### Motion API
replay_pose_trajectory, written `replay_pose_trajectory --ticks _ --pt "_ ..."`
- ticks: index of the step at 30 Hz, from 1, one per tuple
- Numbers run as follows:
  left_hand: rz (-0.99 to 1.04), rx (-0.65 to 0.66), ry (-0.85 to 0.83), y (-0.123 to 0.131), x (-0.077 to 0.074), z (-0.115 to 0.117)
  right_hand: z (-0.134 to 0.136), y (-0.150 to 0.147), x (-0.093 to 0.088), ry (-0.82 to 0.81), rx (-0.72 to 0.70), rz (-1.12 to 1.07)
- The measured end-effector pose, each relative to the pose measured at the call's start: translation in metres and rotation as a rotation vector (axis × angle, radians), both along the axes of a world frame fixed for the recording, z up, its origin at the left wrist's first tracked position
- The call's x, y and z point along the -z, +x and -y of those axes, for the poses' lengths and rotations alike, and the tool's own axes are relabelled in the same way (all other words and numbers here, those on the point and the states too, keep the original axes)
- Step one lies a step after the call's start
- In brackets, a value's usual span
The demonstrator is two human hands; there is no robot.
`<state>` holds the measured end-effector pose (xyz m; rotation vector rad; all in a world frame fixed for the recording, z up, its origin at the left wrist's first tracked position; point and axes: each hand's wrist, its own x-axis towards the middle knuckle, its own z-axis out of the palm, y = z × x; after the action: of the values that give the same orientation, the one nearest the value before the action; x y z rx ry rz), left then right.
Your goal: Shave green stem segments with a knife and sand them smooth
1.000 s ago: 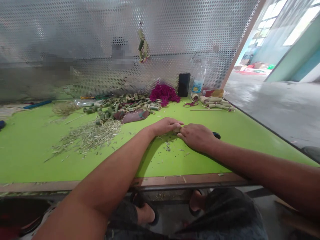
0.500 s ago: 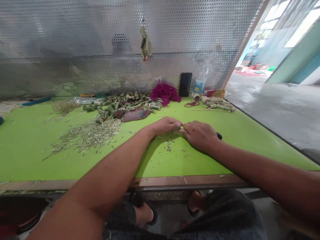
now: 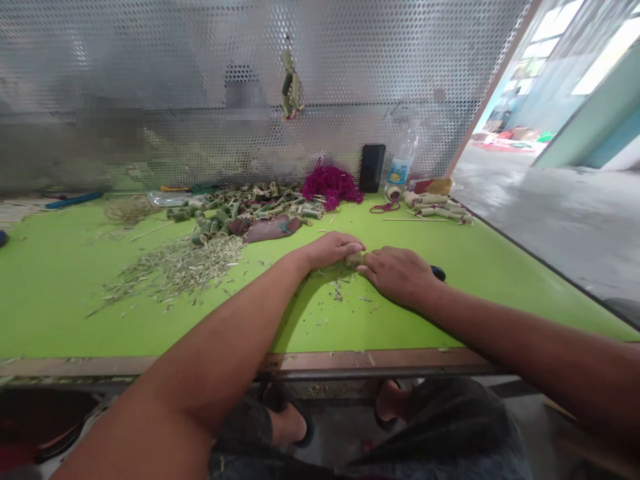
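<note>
My left hand [image 3: 336, 250] is closed around a short bamboo piece [image 3: 354, 259], held low over the table, with the thumb on top. Just to its right, my right hand [image 3: 397, 272] is wrapped round a dark-handled tool [image 3: 439, 273]. Only the rounded black end of that handle shows behind the palm; its working part is hidden by the fingers. The fingertips of both hands are very close together. Below them, small shavings [image 3: 338, 293] are scattered on the green tabletop [image 3: 300, 327].
A heap of bamboo slivers [image 3: 185, 267] lies left, below a pile of cut bamboo tubes [image 3: 235, 207]. Behind are magenta yarn [image 3: 331, 187], a phone [image 3: 372, 168] and a bottle [image 3: 399, 170]. Strung bamboo pieces [image 3: 440, 205] lie right. A perforated metal screen [image 3: 190, 60] rises behind.
My hands have drawn slightly apart at the fingertips, and more of the bamboo piece shows between them. The right hand has shifted a little down. Things on the table look the same.
</note>
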<state>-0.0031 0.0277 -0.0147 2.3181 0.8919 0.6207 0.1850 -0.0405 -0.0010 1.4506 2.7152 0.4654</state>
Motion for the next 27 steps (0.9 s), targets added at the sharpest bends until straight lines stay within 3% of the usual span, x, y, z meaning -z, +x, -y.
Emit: replay_pose_trajectory --ticks 7,18,22,27 --pt "0.003 0.041 -0.038 -0.0071 -0.0039 0.0051 -0.0012 0.0051 0.0011 0.119 0.051 -0.095" --pt "0.007 0.119 -0.055 -0.0063 -0.0053 0.0069 -0.0037 -0.0002 -0.0014 0.009 0.035 -0.015" --pt "-0.007 0.047 0.002 -0.0023 -0.0035 0.0035 -0.0044 -0.0018 -0.0009 -0.054 0.013 0.011" --pt "-0.012 0.030 -0.006 -0.0002 -0.0048 0.0044 -0.0021 0.0015 -0.0006 -0.005 0.006 -0.026"
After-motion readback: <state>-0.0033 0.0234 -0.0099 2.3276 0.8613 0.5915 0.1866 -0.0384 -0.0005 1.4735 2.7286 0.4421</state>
